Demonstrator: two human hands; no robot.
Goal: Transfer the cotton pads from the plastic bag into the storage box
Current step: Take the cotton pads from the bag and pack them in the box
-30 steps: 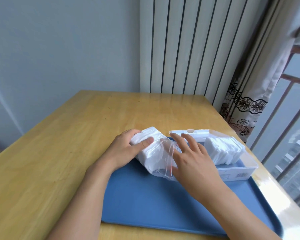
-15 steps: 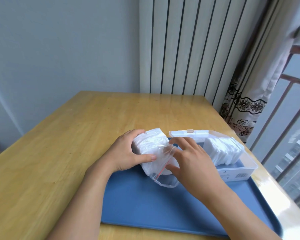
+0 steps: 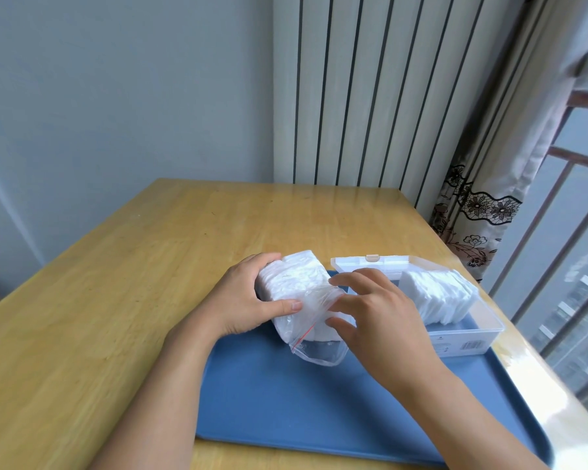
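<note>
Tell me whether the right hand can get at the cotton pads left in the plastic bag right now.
Probably yes: the right hand is at the open mouth of the plastic bag, which the left hand grips, and nothing blocks the cotton pads inside.

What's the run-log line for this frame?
left hand: grips plastic bag of cotton pads | right hand: fingers at bag mouth | storage box: open, partly filled | blue tray: under both
</note>
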